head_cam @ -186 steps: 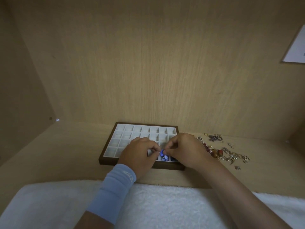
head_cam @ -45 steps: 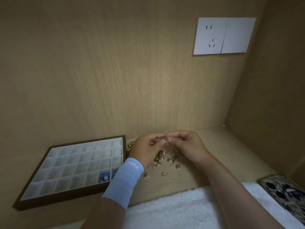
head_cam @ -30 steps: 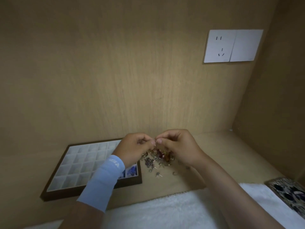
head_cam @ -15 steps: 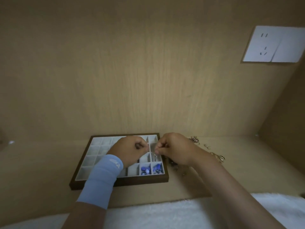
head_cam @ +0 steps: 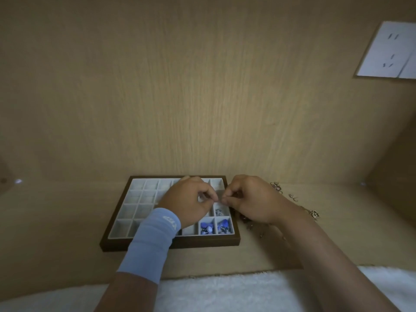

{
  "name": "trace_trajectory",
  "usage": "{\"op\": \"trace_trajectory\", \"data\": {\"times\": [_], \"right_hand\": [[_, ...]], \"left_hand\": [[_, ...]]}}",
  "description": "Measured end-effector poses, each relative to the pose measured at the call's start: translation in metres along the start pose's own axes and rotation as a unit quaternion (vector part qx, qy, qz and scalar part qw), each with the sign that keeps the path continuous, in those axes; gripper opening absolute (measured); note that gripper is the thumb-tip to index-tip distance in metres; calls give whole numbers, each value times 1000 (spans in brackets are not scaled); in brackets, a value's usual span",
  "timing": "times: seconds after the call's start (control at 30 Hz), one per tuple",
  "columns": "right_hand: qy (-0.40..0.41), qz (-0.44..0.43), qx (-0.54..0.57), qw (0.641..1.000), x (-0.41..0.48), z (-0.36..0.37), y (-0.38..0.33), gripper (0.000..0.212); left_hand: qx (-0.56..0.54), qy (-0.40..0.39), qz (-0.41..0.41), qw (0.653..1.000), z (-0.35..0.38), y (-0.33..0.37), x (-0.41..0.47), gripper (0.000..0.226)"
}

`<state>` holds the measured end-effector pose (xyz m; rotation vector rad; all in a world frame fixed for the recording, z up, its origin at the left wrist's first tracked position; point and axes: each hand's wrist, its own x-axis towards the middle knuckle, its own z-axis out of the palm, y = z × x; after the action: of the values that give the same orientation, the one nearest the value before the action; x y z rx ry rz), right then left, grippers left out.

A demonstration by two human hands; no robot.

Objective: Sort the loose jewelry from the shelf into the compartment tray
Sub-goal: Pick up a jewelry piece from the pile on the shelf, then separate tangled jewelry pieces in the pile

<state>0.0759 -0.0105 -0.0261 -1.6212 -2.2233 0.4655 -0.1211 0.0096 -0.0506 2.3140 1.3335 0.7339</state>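
Above the tray point(head_cam: 171, 243), left hand point(head_cam: 191, 202) and right hand point(head_cam: 252, 200) curl fingertips together; what they hold, I cannot tell. Seemingly placing: next, release cleanly into the cell point(head_cam: 225, 210) below.

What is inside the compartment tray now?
In the compartment tray, blue pieces lie in the two near-right cells, and a small silver piece lies in the cell behind the rightmost one. Other visible cells look bare. The left hand and its sleeve cover several middle cells.
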Motion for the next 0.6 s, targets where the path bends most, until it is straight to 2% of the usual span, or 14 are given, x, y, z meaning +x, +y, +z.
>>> {"op": "trace_trajectory", "data": {"times": [0.1, 0.17, 0.33, 0.6], "right_hand": [[-64, 1, -9, 998, -2, 0, 1, 20], [-74, 1, 0, 997, -2, -1, 2, 26], [39, 43, 91, 994, -9, -29, 20, 25], [44, 101, 16, 994, -40, -68, 84, 19]], "left_hand": [[7, -28, 10, 1000, 1, 5, -1, 15], [31, -45, 10, 998, 1, 7, -2, 15], [122, -51, 17, 991, -2, 16, -2, 22], [64, -21, 31, 997, 15, 39, 7, 18]]}}
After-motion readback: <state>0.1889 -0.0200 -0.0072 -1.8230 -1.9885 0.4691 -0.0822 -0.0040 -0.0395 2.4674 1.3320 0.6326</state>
